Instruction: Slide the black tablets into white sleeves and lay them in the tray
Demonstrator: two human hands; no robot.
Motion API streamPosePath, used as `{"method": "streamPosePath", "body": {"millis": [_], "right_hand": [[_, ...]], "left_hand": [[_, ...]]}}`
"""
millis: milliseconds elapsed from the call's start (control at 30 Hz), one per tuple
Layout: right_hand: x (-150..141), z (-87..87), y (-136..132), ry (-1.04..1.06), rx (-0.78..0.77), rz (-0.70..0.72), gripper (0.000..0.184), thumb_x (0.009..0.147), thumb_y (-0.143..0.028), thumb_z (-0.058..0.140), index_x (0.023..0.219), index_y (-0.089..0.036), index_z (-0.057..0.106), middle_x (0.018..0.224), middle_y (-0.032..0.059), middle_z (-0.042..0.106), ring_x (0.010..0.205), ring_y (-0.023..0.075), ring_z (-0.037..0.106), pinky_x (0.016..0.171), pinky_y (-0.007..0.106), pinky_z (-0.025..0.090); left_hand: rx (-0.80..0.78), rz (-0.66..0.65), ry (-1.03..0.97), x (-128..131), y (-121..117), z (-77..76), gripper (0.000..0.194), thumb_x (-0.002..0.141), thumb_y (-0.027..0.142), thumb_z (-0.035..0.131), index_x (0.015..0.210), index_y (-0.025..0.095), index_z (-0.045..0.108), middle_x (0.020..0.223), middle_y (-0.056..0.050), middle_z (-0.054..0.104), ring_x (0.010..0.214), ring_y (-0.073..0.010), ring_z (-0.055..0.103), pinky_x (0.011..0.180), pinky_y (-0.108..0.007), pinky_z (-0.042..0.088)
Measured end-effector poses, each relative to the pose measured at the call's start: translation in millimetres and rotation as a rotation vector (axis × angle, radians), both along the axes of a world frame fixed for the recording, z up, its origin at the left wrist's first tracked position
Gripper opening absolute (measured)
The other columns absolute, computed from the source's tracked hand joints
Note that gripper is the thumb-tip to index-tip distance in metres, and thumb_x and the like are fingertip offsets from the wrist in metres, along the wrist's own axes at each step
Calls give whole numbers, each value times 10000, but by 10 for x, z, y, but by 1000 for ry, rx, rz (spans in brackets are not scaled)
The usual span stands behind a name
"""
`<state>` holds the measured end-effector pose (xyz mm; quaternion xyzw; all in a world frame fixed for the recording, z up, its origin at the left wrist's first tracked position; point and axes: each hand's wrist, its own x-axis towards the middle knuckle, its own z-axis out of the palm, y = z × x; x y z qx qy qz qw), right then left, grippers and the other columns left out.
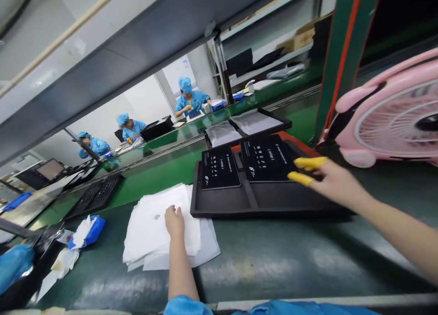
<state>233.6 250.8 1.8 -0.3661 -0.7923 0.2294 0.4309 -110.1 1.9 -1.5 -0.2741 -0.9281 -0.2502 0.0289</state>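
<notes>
My left hand [175, 221] rests on a stack of thin white sheets [147, 228], its fingers loosely bent and slightly apart; no sheet is visibly gripped. Yellow finger cots cover the fingertips of my right hand [318, 176]. Its thumb and fingers are spread at the right edge of a black tablet-like panel [267, 162] with white print, touching it or very close. That panel lies in the right compartment of a black tray [222, 210]. A second, similar panel [221, 169] lies in the left compartment. Bare tray floor shows in front of both panels.
Behind the tray is another black tray [287, 123] holding bagged items. A pink fan [362, 155] stands at right. Leftward are a blue packet [97, 230] with white wipes and a dark tray [118, 183] with panels. Several co-workers in blue sit beyond; a blue sleeve [15, 265] shows at left.
</notes>
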Motion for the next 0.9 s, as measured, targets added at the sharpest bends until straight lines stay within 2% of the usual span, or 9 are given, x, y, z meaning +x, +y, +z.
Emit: {"method": "streamPosePath", "body": {"millis": [100, 167, 233, 367, 567, 667, 767, 833, 900], "right_hand": [[-290, -87, -379, -274, 167, 351, 411, 725, -497, 600, 1017, -207, 620, 1009, 120, 612, 956, 277, 540, 855, 415, 437], [-369, -209, -439, -430, 237, 470, 298, 775, -441, 552, 929, -212, 662, 907, 99, 635, 882, 254, 556, 790, 404, 450], [-328, -334, -358, -485, 286, 445, 261, 810, -382, 490, 857, -210, 680, 846, 96, 642, 833, 244, 557, 754, 401, 441], [-137, -482, -164, -418, 293, 319, 263, 786, -362, 488, 864, -205, 684, 874, 114, 647, 834, 246, 562, 772, 413, 430], [-226, -488, -438, -162, 320, 256, 273, 809, -408, 511, 920, -218, 672, 929, 97, 658, 881, 228, 571, 823, 410, 423], [-355, -488, -627, -144, 328, 389, 237, 828, -383, 517, 938, -235, 666, 908, 75, 662, 853, 191, 568, 799, 368, 414], [-488, -502, -745, -202, 427, 510, 244, 874, -296, 447, 1006, -233, 643, 857, 62, 652, 811, 163, 539, 734, 323, 370], [-583, -519, -778, -215, 533, 488, 285, 890, -210, 379, 1009, -221, 637, 804, 57, 635, 772, 154, 506, 691, 309, 327], [-677, -543, -781, -202, 631, 429, 321, 890, -148, 337, 965, -209, 643, 754, 48, 614, 740, 148, 472, 662, 303, 292]], "left_hand": [[-59, -14, -13, -21, 27, -2, 278, 866, 329, 421, 996, 98, 505, 1006, -134, 568, 972, -265, 554, 793, -336, 405], [-101, 7, -11, -36, 70, -37, 235, 851, 334, 454, 934, 122, 511, 1013, -130, 558, 957, -265, 554, 769, -337, 400], [-128, 35, -11, -55, 104, -76, 195, 866, 312, 424, 900, 141, 511, 999, -116, 560, 937, -246, 556, 750, -323, 394], [-124, 71, -12, -69, 112, -106, 195, 886, 243, 334, 874, 158, 509, 993, -109, 566, 928, -228, 549, 730, -310, 378], [-20, 122, -73, -53, 93, -72, 219, 883, 241, 293, 801, 192, 491, 907, -85, 611, 846, -218, 563, 716, -302, 380], [53, 181, -89, -77, 62, 49, 202, 880, 232, 287, 780, 200, 461, 850, -82, 612, 789, -209, 556, 718, -304, 393], [126, 176, -63, -1, -8, 302, 193, 879, 219, 277, 751, 208, 421, 788, -50, 577, 750, -176, 528, 721, -281, 402], [199, 77, -114, 185, -46, 480, 206, 874, 257, 298, 693, 219, 389, 664, 1, 501, 657, -149, 486, 644, -252, 402], [278, -75, -242, 500, -42, 570, 230, 859, 306, 342, 646, 221, 365, 589, 28, 419, 588, -133, 440, 585, -237, 388]]}}
